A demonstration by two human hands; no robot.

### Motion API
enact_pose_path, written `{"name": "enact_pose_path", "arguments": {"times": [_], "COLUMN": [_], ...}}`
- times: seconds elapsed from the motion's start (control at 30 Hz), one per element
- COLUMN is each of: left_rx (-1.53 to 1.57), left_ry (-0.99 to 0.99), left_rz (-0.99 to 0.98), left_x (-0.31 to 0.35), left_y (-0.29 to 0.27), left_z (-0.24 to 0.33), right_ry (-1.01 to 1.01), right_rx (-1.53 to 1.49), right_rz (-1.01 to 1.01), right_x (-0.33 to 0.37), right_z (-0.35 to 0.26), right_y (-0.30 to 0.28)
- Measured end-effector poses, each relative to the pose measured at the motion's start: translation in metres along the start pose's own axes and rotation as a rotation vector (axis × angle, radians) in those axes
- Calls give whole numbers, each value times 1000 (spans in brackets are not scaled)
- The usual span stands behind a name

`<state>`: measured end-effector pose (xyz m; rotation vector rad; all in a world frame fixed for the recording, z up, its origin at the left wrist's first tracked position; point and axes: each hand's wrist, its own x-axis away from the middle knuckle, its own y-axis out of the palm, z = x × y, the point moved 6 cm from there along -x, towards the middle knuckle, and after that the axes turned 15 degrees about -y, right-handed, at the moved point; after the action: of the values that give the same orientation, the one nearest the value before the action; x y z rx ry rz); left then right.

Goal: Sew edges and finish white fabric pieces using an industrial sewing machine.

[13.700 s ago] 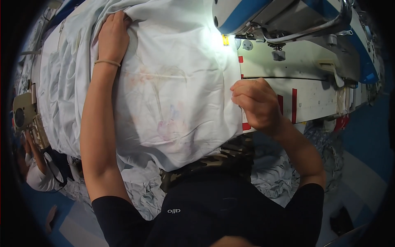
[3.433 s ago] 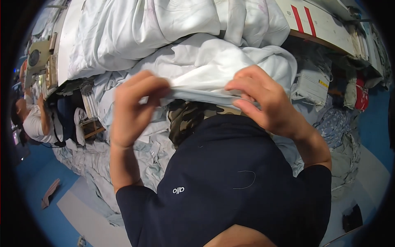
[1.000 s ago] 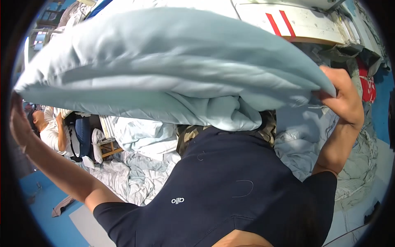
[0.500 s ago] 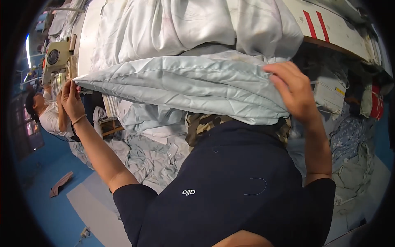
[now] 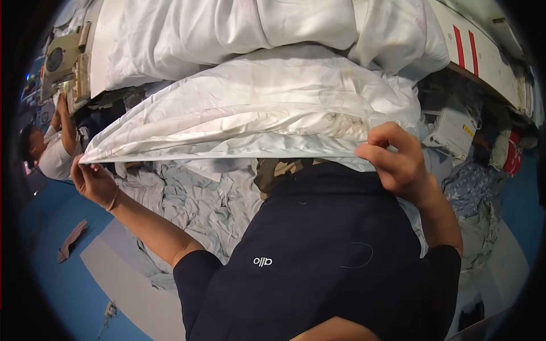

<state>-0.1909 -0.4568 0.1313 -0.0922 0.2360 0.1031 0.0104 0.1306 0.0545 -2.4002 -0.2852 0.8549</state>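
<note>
A white satiny cloth (image 5: 273, 85) with faint marks and a dark smudge near its right side stretches across in front of my body. Its pale edge runs straight and taut between my hands. At the far left corner, my left hand (image 5: 94, 179) pinches the cloth between thumb and fingers. My right hand (image 5: 395, 156) is closed on the same edge at the right, with thumb and forefinger together. The cloth's far side meets a bulky white fabric bundle (image 5: 239, 28) on the table.
The white table (image 5: 105, 45) has red stripes on its right part. Crumpled pale fabric (image 5: 199, 204) lies below at the left, more patterned fabric (image 5: 472, 187) at the right. A co-worker (image 5: 57, 148) sits at the far left near a beige machine (image 5: 60, 57). A white box (image 5: 452, 128) stands at the right.
Both hands have come down toward my body, and the right hand has closed on the edge. The cloth has turned from its pale bluish face to a white marked face, its edge pulled straight.
</note>
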Motion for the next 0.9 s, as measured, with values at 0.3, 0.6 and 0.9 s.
{"name": "enact_pose_path", "arguments": {"times": [0.3,0.6,0.9], "left_rx": [-16,-91,-17], "left_ry": [104,140,57], "left_rz": [104,130,131], "left_x": [29,37,31], "left_y": [-24,-31,-29], "left_z": [20,24,9], "right_ry": [393,108,298], "right_rx": [-515,-680,-453], "right_rz": [-118,-288,-155], "right_x": [-10,-24,-25], "right_z": [49,42,42], "right_y": [3,18,7]}}
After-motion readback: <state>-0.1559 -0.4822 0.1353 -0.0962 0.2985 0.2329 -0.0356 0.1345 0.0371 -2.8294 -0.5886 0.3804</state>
